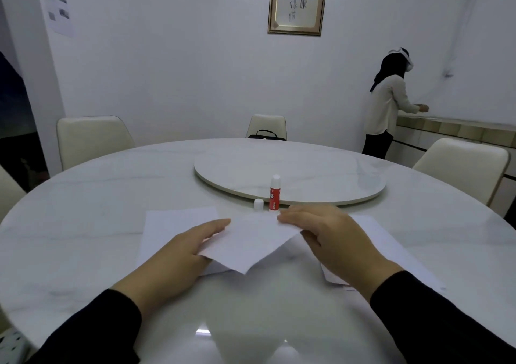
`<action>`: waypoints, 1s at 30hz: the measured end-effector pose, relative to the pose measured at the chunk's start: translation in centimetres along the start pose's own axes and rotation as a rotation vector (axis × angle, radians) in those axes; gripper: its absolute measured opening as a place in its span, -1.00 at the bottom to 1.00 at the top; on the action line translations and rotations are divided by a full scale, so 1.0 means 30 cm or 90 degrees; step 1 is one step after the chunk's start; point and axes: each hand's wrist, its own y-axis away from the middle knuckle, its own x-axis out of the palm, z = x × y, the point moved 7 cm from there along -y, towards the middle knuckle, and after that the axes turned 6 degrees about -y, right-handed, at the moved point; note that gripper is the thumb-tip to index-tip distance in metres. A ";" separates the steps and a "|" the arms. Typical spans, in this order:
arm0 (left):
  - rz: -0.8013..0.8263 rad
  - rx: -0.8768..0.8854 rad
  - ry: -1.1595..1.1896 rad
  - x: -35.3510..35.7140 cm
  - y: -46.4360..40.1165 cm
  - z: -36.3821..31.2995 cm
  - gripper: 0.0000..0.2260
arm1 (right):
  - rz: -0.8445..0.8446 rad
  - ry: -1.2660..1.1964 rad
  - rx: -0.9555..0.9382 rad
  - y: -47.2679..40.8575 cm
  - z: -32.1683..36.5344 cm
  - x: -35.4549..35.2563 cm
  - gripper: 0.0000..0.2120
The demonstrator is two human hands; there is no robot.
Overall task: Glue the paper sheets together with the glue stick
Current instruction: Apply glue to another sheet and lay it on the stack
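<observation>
Two hands hold a sheet of paper over the table

The left hand (192,247) and the right hand (328,233) both hold 1 white paper sheet (250,240) in the middle. The left hand grips its left edge, with the fingers on top and the thumb hidden under the paper. The right hand grips its right edge, with the fingers lying flat and close together on top. The sheet is turned like a diamond, with 1 corner pointing to 6 o'clock, toward the person.

A second white paper sheet (173,221) lies flat on the round white marble table (83,224), at 9 o'clock from the held sheet and partly under it. A third white paper sheet (391,246) lies flat at 3 o'clock, partly under the right hand.

The red glue stick with a white tip (274,193) stands upright at 12 o'clock from the hands, just past the right fingertips. Its small white cap (258,204) stands on the table just beside it, at its 9 o'clock.

Behind them sits a round white turning tray (307,168). Cream chairs (92,140) stand around the table. A person in a white shirt (386,104) stands far off at 2 o'clock
</observation>
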 end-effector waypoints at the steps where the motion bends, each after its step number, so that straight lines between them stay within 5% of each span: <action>1: 0.015 -0.027 -0.038 0.001 -0.001 0.026 -0.56 | -0.015 0.042 -0.019 -0.002 0.009 -0.013 -0.69; 4: 0.087 -0.088 -0.170 0.017 0.003 0.085 -0.45 | 0.035 0.145 0.016 0.021 -0.005 -0.005 -0.56; 6: 0.127 -0.123 -0.210 0.027 -0.002 0.110 -0.49 | 0.190 0.200 0.062 0.057 -0.015 0.062 -0.55; 8: 0.133 -0.140 -0.231 0.021 -0.021 0.129 -0.53 | 0.316 0.167 0.090 0.117 -0.031 0.133 -0.57; 11: 0.102 -0.149 -0.277 0.000 -0.057 0.142 -0.62 | 0.362 0.126 0.113 0.143 -0.044 0.151 -0.62; 14: 0.052 -0.108 -0.227 0.002 -0.085 0.109 -0.63 | 0.434 0.097 0.163 0.131 -0.071 0.158 -0.40; 18: 0.134 0.010 -0.117 0.079 -0.093 0.013 -0.62 | 0.543 -0.010 0.294 0.103 -0.115 0.179 -0.17; 20: 0.170 0.019 -0.149 0.104 -0.092 0.006 -0.56 | 0.510 -0.130 0.384 0.048 -0.162 0.186 -0.26; 23: 0.172 0.010 -0.162 0.114 -0.095 0.009 -0.52 | 0.299 -0.163 0.462 -0.069 -0.288 0.201 -0.59; 26: 0.151 0.016 -0.164 0.124 -0.096 0.007 -0.49 | 0.144 -0.279 0.603 -0.116 -0.398 0.273 -0.48; 30: 0.140 0.022 -0.177 0.134 -0.098 0.017 -0.43 | 0.076 -0.388 0.682 -0.136 -0.456 0.375 -0.39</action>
